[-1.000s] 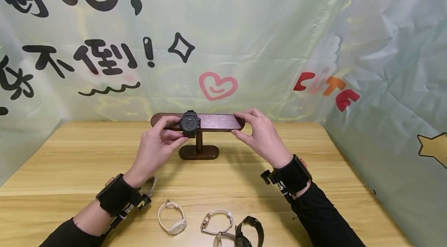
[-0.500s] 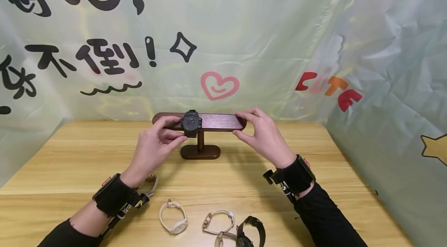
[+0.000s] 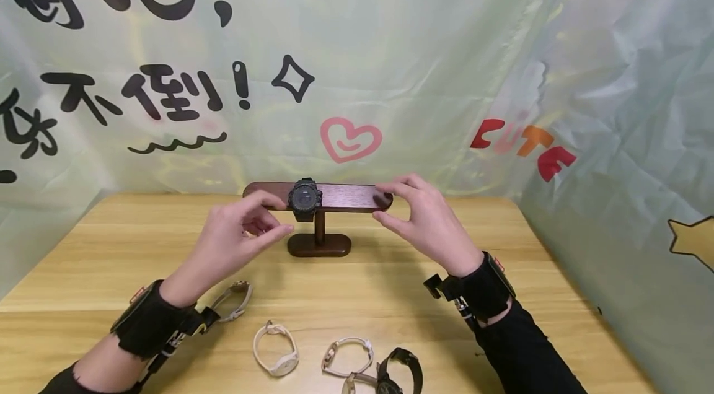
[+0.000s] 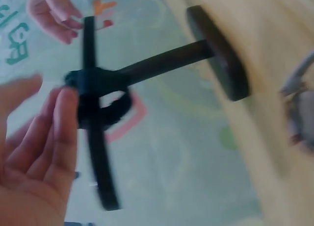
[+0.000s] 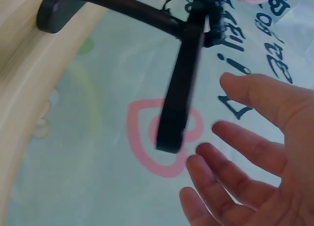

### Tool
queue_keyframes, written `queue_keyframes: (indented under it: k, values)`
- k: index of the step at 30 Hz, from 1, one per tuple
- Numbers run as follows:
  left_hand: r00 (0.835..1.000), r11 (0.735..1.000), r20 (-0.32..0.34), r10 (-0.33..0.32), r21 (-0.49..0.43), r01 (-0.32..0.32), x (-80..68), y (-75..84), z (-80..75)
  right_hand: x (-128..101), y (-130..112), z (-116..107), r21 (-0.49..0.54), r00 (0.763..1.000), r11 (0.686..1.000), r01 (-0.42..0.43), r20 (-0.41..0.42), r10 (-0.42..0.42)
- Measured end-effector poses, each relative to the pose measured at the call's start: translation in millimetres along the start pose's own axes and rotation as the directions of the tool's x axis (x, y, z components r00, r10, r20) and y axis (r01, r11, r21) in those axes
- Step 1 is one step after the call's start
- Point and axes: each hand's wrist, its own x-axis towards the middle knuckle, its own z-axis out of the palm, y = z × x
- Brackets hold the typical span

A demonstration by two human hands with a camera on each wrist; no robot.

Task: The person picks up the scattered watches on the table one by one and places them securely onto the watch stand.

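A black digital watch [image 3: 304, 198] hangs strapped around the dark wooden bar of a watch stand [image 3: 351, 196], left of its post. My left hand [image 3: 237, 236] is beside the watch, thumb apart from it and fingers loosely bent, holding nothing. In the left wrist view the fingertips [image 4: 67, 96] lie close to the watch; whether they touch it I cannot tell. Around the bar's right end my right hand [image 3: 429, 220] is held with thumb and fingers spread. The right wrist view shows a gap between these fingers [image 5: 228, 174] and the bar.
On the wooden table nearer me lie a white watch [image 3: 277, 350], a thin white-strapped watch [image 3: 347, 357], a black watch [image 3: 401, 369] overlapping a brownish one [image 3: 357, 381], and a pale-strapped watch [image 3: 234, 302] by my left wrist. A printed cloth [image 3: 390, 59] hangs behind the table.
My left hand has let go of the black watch and drawn back to the left. My right hand has loosened from the bar's right end. The watch stays on the stand.
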Motion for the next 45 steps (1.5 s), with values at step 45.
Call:
queue_keyframes:
  k: [45]
  values:
    - [0.59,0.974,0.808,0.003,0.131,-0.185,-61.0,46.5,5.6,-40,-78,-24,0.096,0.785,0.968,0.233,0.569,-0.245]
